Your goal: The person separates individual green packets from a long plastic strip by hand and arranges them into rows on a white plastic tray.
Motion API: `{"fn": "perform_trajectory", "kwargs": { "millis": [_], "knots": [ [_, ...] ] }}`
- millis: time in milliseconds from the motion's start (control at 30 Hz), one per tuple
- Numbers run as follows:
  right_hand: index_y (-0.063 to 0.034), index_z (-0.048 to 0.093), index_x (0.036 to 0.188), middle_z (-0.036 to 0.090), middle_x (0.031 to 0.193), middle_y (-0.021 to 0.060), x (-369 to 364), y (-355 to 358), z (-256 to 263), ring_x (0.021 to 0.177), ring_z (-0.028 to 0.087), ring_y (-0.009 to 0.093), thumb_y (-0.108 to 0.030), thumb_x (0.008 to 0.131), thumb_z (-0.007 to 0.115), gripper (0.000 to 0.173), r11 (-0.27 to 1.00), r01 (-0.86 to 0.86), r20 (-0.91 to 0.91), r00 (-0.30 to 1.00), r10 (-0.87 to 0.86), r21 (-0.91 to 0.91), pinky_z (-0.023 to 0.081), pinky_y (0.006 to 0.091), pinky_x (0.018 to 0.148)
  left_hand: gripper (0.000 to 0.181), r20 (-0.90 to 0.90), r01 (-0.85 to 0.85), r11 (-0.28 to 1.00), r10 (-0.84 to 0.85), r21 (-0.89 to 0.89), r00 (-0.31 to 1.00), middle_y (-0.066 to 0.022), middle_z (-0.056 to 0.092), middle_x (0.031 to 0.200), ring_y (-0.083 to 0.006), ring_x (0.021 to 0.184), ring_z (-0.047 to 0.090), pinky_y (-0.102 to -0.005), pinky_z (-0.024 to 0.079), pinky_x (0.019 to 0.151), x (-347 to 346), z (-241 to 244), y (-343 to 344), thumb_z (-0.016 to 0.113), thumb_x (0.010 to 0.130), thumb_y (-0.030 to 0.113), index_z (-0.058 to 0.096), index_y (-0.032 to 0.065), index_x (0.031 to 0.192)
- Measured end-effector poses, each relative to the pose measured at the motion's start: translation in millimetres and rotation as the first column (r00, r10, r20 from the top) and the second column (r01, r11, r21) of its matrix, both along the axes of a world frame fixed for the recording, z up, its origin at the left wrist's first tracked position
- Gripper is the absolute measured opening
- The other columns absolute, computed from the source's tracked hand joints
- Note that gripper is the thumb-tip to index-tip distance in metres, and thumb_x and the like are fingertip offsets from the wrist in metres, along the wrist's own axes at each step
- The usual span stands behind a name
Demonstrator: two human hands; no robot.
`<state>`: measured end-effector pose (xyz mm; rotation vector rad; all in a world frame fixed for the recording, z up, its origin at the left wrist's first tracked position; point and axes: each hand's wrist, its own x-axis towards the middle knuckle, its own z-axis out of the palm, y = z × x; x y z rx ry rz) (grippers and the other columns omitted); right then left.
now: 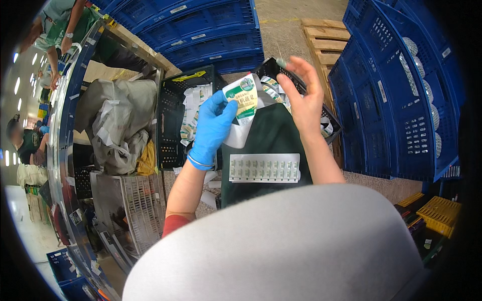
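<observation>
My left hand (216, 120), in a blue glove, pinches a printed label (243, 99) in green, white and cream. Pale backing or strip hangs below and behind it. To the right, my bare right hand (305, 94) is raised with thumb and fingers apart. A small pale-green piece (281, 63) shows at its fingertip; whether it is a sticker I cannot tell. A white sheet of small stickers (264, 168) lies across the dark green apron (271, 139) on my lap.
A dark crate (175, 81) at left holds many label strips (196, 105). Behind my right hand, a black crate (333, 126) holds more. Blue crates (199, 34) and a wooden pallet (325, 35) stand beyond; blue crates (376, 94) rise at right. Co-workers (62, 26) are at far left.
</observation>
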<state>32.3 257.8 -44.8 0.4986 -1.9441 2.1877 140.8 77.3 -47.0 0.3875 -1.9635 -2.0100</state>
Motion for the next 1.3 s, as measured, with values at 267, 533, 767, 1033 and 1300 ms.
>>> {"fn": "perform_trajectory", "kwargs": {
  "millis": [267, 533, 767, 1033, 1300],
  "knots": [
    [-0.0109, 0.079, 0.097, 0.052, 0.143, 0.0182, 12.7, -19.5, -21.6, 0.134, 0.044, 0.032, -0.027, 0.086, 0.077, 0.02, 0.981, -0.144, -0.04, 0.988, 0.15, 0.127, 0.032, 0.043, 0.112, 0.052, -0.063, 0.021, 0.617, -0.114, -0.787, 0.991, -0.0128, 0.064, 0.107, -0.0284, 0.087, 0.067, -0.034, 0.053, 0.07, 2.8, 0.2, 6.6, 0.075, 0.085, 0.019, 0.053, 0.0061, 0.131],
    [-0.0004, 0.077, 0.098, 0.029, 0.158, 0.025, -12.9, -26.6, 24.4, 0.148, 0.026, 0.022, -0.019, 0.091, 0.074, 0.02, 0.911, -0.196, -0.036, 0.98, 0.196, -0.364, 0.033, 0.0357, 0.11, 0.096, 0.383, 0.42, 0.626, -0.202, -0.657, 0.901, -0.0248, 0.059, 0.131, -0.0361, 0.121, 0.058, -0.0394, 0.047, 0.101, 12.0, -63.4, -14.4, 0.078, 0.08, 0.021, 0.022, 0.0081, 0.156],
    [0.0033, 0.076, 0.099, 0.024, 0.16, 0.0227, -24.6, -17.7, 15.5, 0.15, 0.019, 0.018, -0.016, 0.093, 0.071, 0.02, 0.783, -0.17, 0.145, 0.938, 0.315, -0.598, 0.03, 0.0317, 0.111, 0.061, -0.472, -0.567, 0.458, 0.313, -0.685, 0.824, -0.0174, 0.054, 0.11, -0.0341, 0.113, 0.054, -0.0454, 0.042, 0.096, 18.0, -47.2, -66.6, 0.075, 0.077, 0.014, 0.046, -0.0043, 0.127],
    [0.0015, 0.076, 0.096, 0.021, 0.161, 0.0245, -20.0, -15.7, 4.9, 0.152, 0.014, 0.027, -0.023, 0.091, 0.073, 0.025, 0.879, -0.382, 0.004, 0.917, 0.4, -0.284, 0.018, 0.0398, 0.117, 0.119, -0.275, -0.309, 0.443, 0.142, -0.842, 0.951, -0.023, 0.024, 0.154, -0.0412, 0.142, 0.024, -0.0526, 0.016, 0.118, 60.6, -29.6, -32.9, 0.084, 0.068, 0.054, 0.02, -0.0023, 0.152],
    [-0.0135, 0.08, 0.089, 0.018, 0.164, 0.0197, -17.6, -15.2, 3.2, 0.149, 0.007, 0.049, -0.035, 0.085, 0.076, 0.023, 0.936, -0.209, -0.203, 0.941, 0.272, 0.284, 0.01, 0.0592, 0.117, 0.045, 0.11, 0.351, 0.919, -0.373, 0.181, 0.921, -0.0085, 0.069, 0.118, -0.0149, 0.104, 0.065, -0.0295, 0.051, 0.094, -6.7, 44.7, -4.5, 0.072, 0.086, 0.001, 0.061, 0.0013, 0.13]
  ]
}}
